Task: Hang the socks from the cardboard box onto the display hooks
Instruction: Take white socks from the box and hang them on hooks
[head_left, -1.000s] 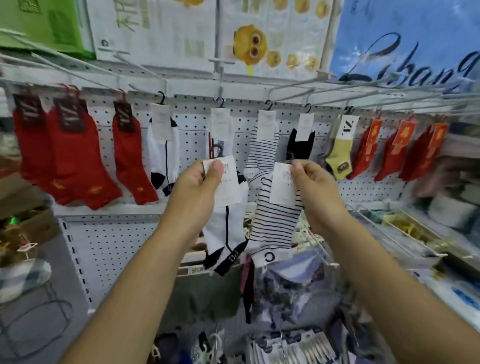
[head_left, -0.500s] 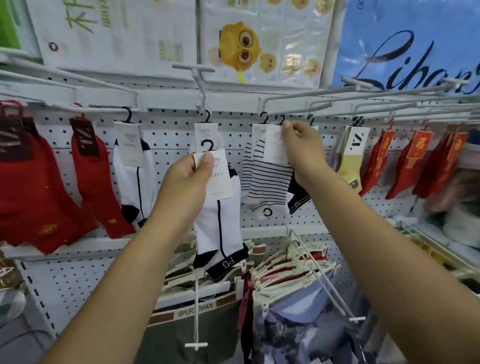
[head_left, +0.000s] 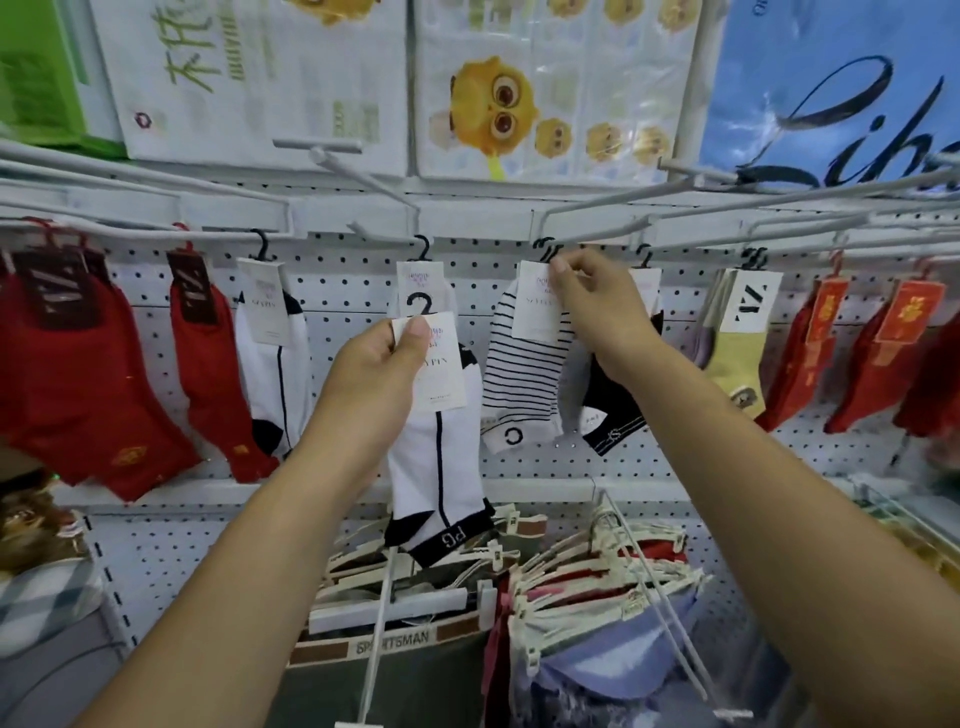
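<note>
Right hand (head_left: 597, 306) has risen, fingers pinching striped sock (head_left: 524, 384) at hook (head_left: 587, 228); left hand (head_left: 374, 374) grips white sock (head_left: 441, 467).

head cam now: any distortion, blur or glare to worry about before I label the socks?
Head view: wide-angle bowing bends the hook rails and stretches both forearms; the left edge and far right are smeared, red socks soft; centre is sharp enough to read the striped sock at the right hand and the white sock in the left hand; lighting flat, mild sheen on the posters.
</note>
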